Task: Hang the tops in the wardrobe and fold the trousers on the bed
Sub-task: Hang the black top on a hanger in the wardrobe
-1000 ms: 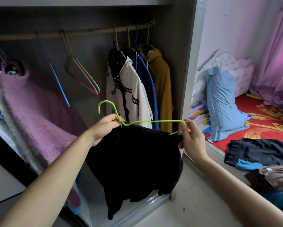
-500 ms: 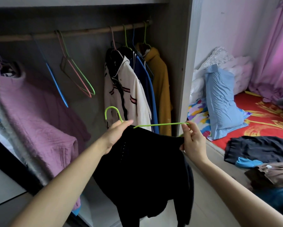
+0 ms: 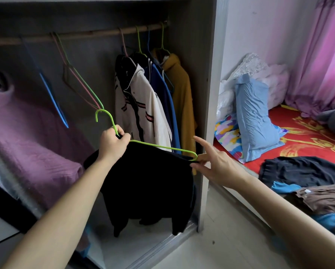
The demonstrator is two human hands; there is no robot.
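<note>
A black top (image 3: 149,183) hangs on a green wire hanger (image 3: 158,146) in front of the open wardrobe. My left hand (image 3: 113,144) grips the hanger at its neck, just below the hook. My right hand (image 3: 211,162) pinches the black fabric at the hanger's right end, with the index finger stretched out. The wooden rail (image 3: 81,35) runs across the wardrobe above. On the bed (image 3: 310,140) at the right lie dark trousers (image 3: 302,169) and a brown garment (image 3: 325,197).
On the rail hang a white striped jacket (image 3: 143,113), a blue top (image 3: 162,105), a mustard hoodie (image 3: 182,98) and empty hangers (image 3: 77,82). A purple knit (image 3: 27,136) fills the left. The wardrobe's side panel (image 3: 211,94) stands by my right hand. A blue pillow (image 3: 255,117) leans on the bed.
My left hand closed round the hanger's neck and lifted the hook end, tilting the hanger down to the right. My right hand slid to the fabric at the hanger's tip, index finger extended.
</note>
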